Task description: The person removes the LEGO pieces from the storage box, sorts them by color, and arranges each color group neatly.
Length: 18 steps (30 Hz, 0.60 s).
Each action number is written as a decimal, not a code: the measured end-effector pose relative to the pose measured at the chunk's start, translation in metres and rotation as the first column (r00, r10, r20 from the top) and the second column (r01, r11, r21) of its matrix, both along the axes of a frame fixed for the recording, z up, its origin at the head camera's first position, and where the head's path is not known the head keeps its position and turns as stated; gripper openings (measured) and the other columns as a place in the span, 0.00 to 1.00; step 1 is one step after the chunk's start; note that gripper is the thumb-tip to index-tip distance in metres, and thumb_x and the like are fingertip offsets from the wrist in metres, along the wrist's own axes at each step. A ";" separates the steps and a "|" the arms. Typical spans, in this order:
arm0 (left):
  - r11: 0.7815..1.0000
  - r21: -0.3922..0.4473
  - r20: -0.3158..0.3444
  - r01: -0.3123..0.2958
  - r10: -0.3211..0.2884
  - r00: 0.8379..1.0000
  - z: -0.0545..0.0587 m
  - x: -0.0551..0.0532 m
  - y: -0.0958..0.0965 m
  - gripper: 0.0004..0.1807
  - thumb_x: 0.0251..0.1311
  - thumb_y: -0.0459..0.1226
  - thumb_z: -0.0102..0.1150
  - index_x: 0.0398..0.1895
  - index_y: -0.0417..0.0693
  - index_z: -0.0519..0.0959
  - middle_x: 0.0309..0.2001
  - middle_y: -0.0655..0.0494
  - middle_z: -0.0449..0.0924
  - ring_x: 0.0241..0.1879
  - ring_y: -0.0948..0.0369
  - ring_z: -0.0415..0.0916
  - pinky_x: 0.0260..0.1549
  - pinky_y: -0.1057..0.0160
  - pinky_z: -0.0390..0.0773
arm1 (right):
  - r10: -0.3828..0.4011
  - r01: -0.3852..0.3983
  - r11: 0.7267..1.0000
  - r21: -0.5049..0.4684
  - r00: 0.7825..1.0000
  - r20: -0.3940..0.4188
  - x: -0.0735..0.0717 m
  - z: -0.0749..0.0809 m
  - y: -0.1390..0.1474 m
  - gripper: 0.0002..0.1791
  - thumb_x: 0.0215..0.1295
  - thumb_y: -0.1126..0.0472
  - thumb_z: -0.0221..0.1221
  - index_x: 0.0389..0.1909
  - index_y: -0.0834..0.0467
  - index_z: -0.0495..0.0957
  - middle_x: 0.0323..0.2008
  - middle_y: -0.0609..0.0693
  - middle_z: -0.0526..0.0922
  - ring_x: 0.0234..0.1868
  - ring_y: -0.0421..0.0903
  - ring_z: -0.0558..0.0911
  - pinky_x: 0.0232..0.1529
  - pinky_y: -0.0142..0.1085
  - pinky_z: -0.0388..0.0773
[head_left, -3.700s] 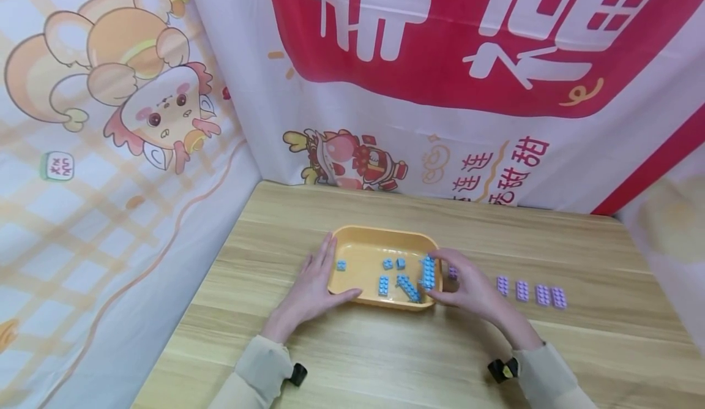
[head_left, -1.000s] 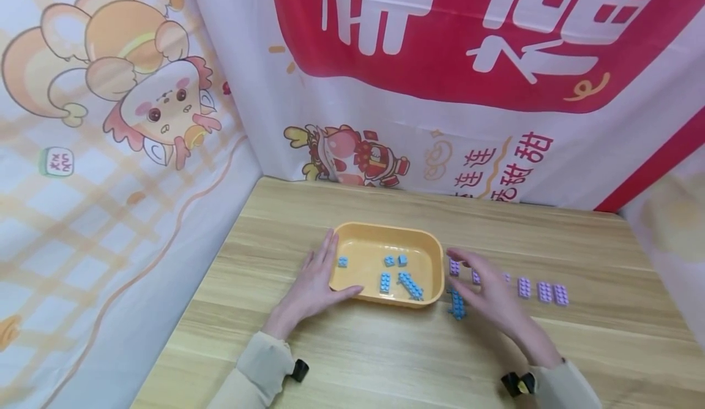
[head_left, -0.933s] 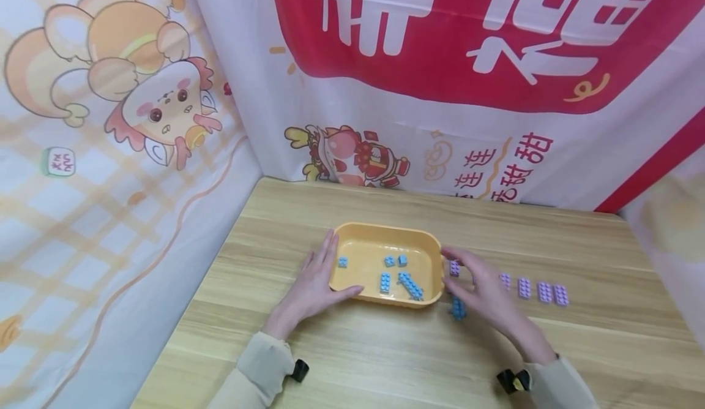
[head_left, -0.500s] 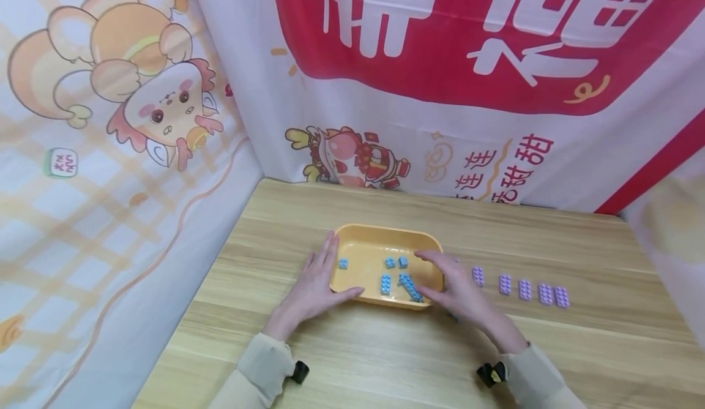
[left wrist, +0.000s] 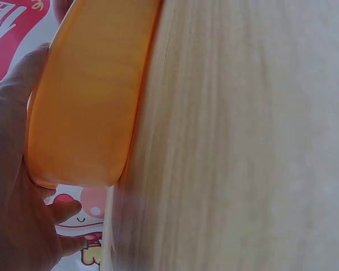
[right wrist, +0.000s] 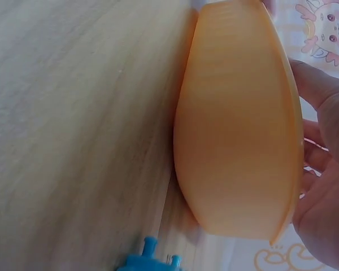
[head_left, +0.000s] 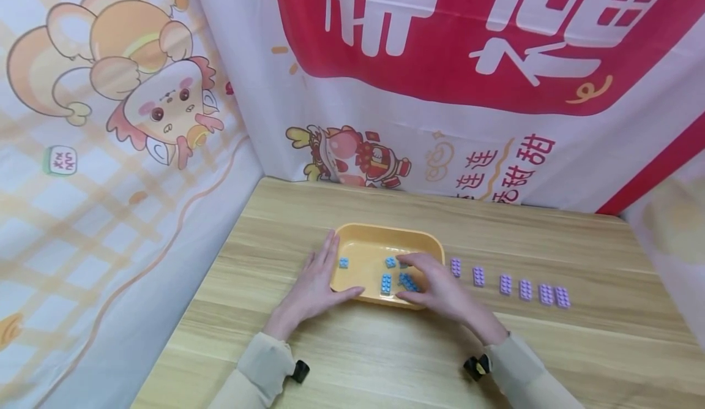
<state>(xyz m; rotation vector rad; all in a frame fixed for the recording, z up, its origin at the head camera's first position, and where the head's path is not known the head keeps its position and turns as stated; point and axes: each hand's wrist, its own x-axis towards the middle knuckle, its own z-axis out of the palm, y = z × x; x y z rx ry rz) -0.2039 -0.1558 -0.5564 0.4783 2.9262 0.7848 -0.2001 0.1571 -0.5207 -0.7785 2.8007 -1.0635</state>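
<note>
My left hand (head_left: 311,283) rests against the left end of the yellow tray (head_left: 385,232), fingers straight along its side and thumb over the front rim. Over the tray's right part, my right hand (head_left: 440,286) reaches in with thumb and fingers apart. Between them shows a long blue studded piece made of toy bricks (head_left: 409,282). A blue brick (head_left: 386,284) lies just left of the thumb, and a small blue brick (head_left: 390,262) near the fingertips; another is partly hidden behind them. One more small blue brick (head_left: 344,263) sits by the left wall.
Several purple bricks (head_left: 505,285) form a row on the wooden table (head_left: 352,360), right of the tray. A second long blue piece (right wrist: 147,262) lies on the table, seen in the right wrist view. Printed cloth (head_left: 457,90) hangs behind the table.
My right hand has taken one long blue piece out of the tray, let it go on the table to the right, and come back over the tray. My left hand has stayed put.
</note>
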 end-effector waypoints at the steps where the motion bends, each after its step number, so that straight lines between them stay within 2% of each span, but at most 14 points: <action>1: 1.000 0.000 0.000 -0.001 0.001 1.000 0.000 0.000 0.000 0.73 0.60 0.83 0.53 0.92 0.56 0.30 0.92 0.60 0.21 0.91 0.48 0.42 0.90 0.38 0.43 | 0.003 -0.003 1.000 0.013 1.000 -0.002 -0.001 0.000 -0.002 0.39 0.62 0.52 0.80 0.72 0.56 0.79 0.70 0.54 0.84 0.71 0.56 0.82 0.73 0.59 0.82; 4: 1.000 0.003 0.001 -0.002 0.002 1.000 0.000 0.001 0.000 0.73 0.60 0.83 0.54 0.92 0.57 0.30 0.93 0.58 0.23 0.91 0.47 0.43 0.90 0.38 0.43 | 0.024 -0.023 0.998 0.062 0.999 -0.021 -0.006 -0.001 -0.008 0.35 0.61 0.51 0.81 0.67 0.58 0.83 0.65 0.54 0.87 0.68 0.55 0.84 0.72 0.57 0.84; 7: 1.000 0.004 -0.002 -0.002 0.002 1.000 -0.001 0.001 0.000 0.73 0.60 0.83 0.54 0.92 0.56 0.30 0.93 0.55 0.25 0.91 0.47 0.44 0.89 0.37 0.44 | 0.060 -0.050 0.991 0.125 0.995 -0.080 -0.011 -0.004 -0.013 0.32 0.60 0.50 0.82 0.62 0.60 0.86 0.60 0.54 0.90 0.64 0.54 0.86 0.70 0.55 0.84; 10: 1.000 0.001 -0.003 0.000 0.000 1.000 -0.002 0.000 0.000 0.73 0.60 0.83 0.53 0.92 0.56 0.30 0.93 0.57 0.24 0.91 0.47 0.44 0.90 0.37 0.44 | 0.084 -0.063 0.983 0.174 0.989 -0.119 -0.017 -0.008 -0.018 0.30 0.58 0.49 0.83 0.57 0.59 0.88 0.58 0.54 0.91 0.62 0.55 0.87 0.71 0.56 0.83; 15: 1.000 0.005 0.003 0.005 -0.005 1.000 -0.001 0.000 -0.001 0.73 0.60 0.83 0.53 0.92 0.56 0.29 0.92 0.62 0.20 0.91 0.48 0.43 0.90 0.38 0.43 | 0.110 -0.085 0.986 0.140 0.977 -0.182 -0.034 -0.038 -0.018 0.28 0.53 0.46 0.84 0.51 0.54 0.91 0.53 0.51 0.93 0.57 0.52 0.88 0.68 0.59 0.83; 17: 1.000 0.003 -0.001 0.007 -0.007 1.000 -0.001 0.000 -0.001 0.73 0.60 0.83 0.53 0.92 0.56 0.29 0.92 0.60 0.21 0.91 0.47 0.43 0.90 0.38 0.43 | 0.127 -0.099 0.986 0.134 0.969 -0.214 -0.039 -0.049 -0.016 0.27 0.51 0.44 0.84 0.49 0.52 0.91 0.50 0.49 0.93 0.54 0.51 0.87 0.65 0.59 0.84; 18: 1.000 0.002 -0.002 0.008 -0.008 1.000 -0.001 0.000 -0.001 0.73 0.60 0.83 0.53 0.92 0.56 0.29 0.92 0.59 0.22 0.91 0.47 0.43 0.90 0.38 0.43 | 0.135 -0.104 0.984 0.147 0.966 -0.221 -0.040 -0.048 -0.017 0.27 0.51 0.43 0.84 0.49 0.52 0.91 0.49 0.49 0.92 0.52 0.50 0.87 0.63 0.58 0.85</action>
